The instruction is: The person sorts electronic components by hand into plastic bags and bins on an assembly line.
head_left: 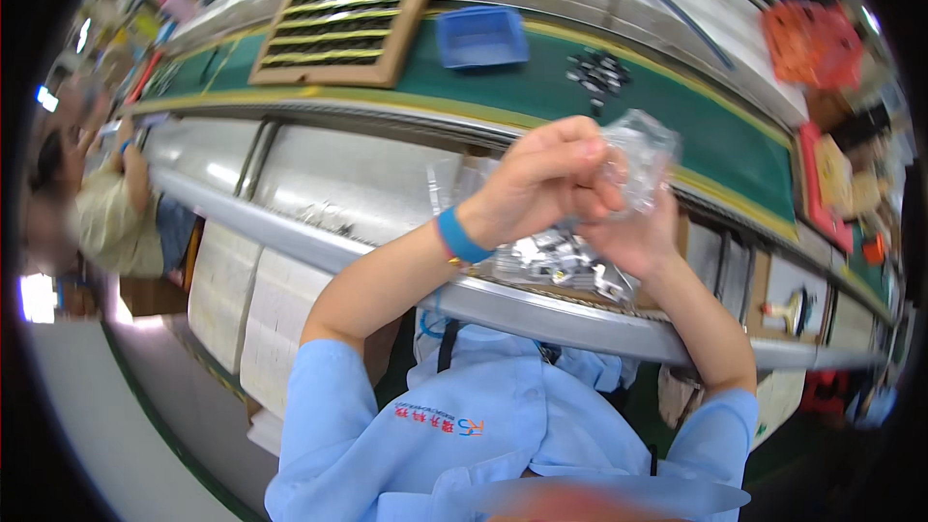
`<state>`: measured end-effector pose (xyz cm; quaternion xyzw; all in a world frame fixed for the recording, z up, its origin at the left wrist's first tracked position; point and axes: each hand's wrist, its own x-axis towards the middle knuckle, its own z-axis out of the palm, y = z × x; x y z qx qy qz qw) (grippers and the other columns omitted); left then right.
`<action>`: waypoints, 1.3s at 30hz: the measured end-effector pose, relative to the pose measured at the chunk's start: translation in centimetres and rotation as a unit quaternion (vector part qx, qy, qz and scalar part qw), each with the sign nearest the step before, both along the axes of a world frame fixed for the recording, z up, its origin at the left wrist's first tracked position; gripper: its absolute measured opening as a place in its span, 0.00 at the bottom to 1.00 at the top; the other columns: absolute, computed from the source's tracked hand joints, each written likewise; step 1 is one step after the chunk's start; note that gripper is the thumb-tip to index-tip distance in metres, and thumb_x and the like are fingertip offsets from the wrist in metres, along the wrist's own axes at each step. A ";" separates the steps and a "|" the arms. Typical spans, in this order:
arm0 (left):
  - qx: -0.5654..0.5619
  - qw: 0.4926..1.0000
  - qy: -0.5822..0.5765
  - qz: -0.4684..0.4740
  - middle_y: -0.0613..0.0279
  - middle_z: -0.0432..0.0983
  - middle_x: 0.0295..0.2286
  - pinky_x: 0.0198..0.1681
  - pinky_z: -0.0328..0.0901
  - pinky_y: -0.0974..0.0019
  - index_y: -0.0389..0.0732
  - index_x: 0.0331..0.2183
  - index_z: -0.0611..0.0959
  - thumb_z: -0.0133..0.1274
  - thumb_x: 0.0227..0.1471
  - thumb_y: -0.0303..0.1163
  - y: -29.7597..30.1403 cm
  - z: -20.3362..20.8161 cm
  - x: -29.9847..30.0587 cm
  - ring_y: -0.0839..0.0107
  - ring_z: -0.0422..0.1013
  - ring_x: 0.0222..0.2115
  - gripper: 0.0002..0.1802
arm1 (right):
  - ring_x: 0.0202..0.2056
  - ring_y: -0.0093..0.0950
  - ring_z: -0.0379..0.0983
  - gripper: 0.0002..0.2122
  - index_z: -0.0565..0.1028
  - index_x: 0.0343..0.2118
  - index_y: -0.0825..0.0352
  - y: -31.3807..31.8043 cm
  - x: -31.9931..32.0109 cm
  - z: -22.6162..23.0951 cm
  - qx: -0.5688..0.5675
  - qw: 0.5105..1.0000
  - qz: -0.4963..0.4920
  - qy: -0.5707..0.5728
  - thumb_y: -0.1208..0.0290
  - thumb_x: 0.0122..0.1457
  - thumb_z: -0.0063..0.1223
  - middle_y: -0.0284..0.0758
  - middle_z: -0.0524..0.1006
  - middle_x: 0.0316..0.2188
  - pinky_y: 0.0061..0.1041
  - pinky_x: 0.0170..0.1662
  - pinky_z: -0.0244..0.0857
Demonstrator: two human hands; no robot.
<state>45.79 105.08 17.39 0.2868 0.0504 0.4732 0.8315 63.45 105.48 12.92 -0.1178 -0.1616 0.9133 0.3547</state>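
Observation:
A crumpled clear plastic bag (646, 157) is raised over the near edge of the green conveyor. My left hand (553, 172), with a blue band at its wrist, pinches the bag's left side between thumb and fingers. Just below the bag is my right hand (636, 240), against its lower part; its fingers are partly hidden and blurred, so their grip is unclear. Beneath both hands lies a heap of small shiny metal parts (553, 263), some apparently in clear wrapping. What the bag holds cannot be made out.
On the green conveyor (715, 150) are a blue tray (481, 37), a cluster of small black-and-silver parts (597, 75) and a wooden-framed rack (338, 14). A metal rail (464, 298) runs in front of me. Red bags (812, 43) lie far right. Another person (126, 203) is at left.

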 end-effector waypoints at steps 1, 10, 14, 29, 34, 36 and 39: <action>-0.019 1.000 0.012 0.018 0.58 0.69 0.29 0.26 0.67 0.70 0.40 0.28 0.68 0.45 0.53 0.34 -0.2 0.3 -0.4 0.70 0.70 0.25 0.08 | 0.36 0.29 0.69 0.30 0.67 0.46 0.57 0.0 0.4 0.8 -0.010 0.999 -0.023 -0.029 0.37 0.51 0.32 0.31 0.72 0.39 0.30 0.36 0.63; 0.005 0.999 -0.025 0.026 0.57 0.73 0.22 0.20 0.68 0.74 0.39 0.24 0.71 0.52 0.48 0.33 -0.2 0.5 -0.2 0.70 0.73 0.20 0.10 | 0.40 0.30 0.64 0.22 0.64 0.46 0.62 -1.1 0.9 0.9 0.014 0.999 -0.002 0.035 0.49 0.56 0.39 0.32 0.67 0.40 0.26 0.33 0.63; 0.001 0.998 -0.041 0.051 0.59 0.74 0.22 0.18 0.66 0.75 0.39 0.24 0.71 0.52 0.48 0.32 0.4 -0.1 -0.7 0.73 0.72 0.18 0.08 | 0.45 0.32 0.65 0.23 0.63 0.49 0.61 0.1 2.2 0.2 0.020 0.998 0.034 0.048 0.50 0.57 0.38 0.34 0.67 0.46 0.27 0.34 0.65; 0.001 0.944 0.207 0.257 0.67 0.68 0.26 0.26 0.62 0.76 0.42 0.36 0.71 0.49 0.50 0.32 4.3 -1.2 -3.2 0.76 0.67 0.26 0.10 | 0.47 0.33 0.63 0.22 0.59 0.53 0.63 6.0 9.7 1.3 0.086 0.969 -0.224 0.063 0.61 0.57 0.40 0.40 0.62 0.50 0.27 0.34 0.67; 0.137 0.846 0.413 0.307 0.64 0.71 0.28 0.30 0.64 0.73 0.39 0.36 0.72 0.51 0.47 0.30 5.6 -2.2 -1.2 0.75 0.69 0.28 0.11 | 0.41 0.32 0.68 0.22 0.61 0.51 0.64 6.3 12.5 1.5 0.102 0.957 -0.267 0.054 0.56 0.57 0.41 0.40 0.65 0.47 0.24 0.31 0.68; 0.281 0.728 0.483 0.398 0.64 0.71 0.29 0.33 0.62 0.72 0.38 0.36 0.72 0.52 0.46 0.28 6.4 -2.2 -1.1 0.75 0.68 0.31 0.13 | 0.39 0.31 0.68 0.22 0.62 0.51 0.64 6.4 12.7 1.5 0.097 0.956 -0.271 0.050 0.56 0.57 0.41 0.40 0.66 0.46 0.24 0.30 0.68; 0.417 0.429 0.642 0.480 0.61 0.70 0.34 0.35 0.62 0.67 0.39 0.36 0.74 0.55 0.40 0.28 6.8 -0.4 -3.6 0.66 0.68 0.34 0.16 | 0.39 0.32 0.69 0.23 0.62 0.51 0.64 6.4 12.7 1.6 0.092 0.944 -0.315 -0.010 0.55 0.57 0.41 0.41 0.67 0.45 0.22 0.28 0.67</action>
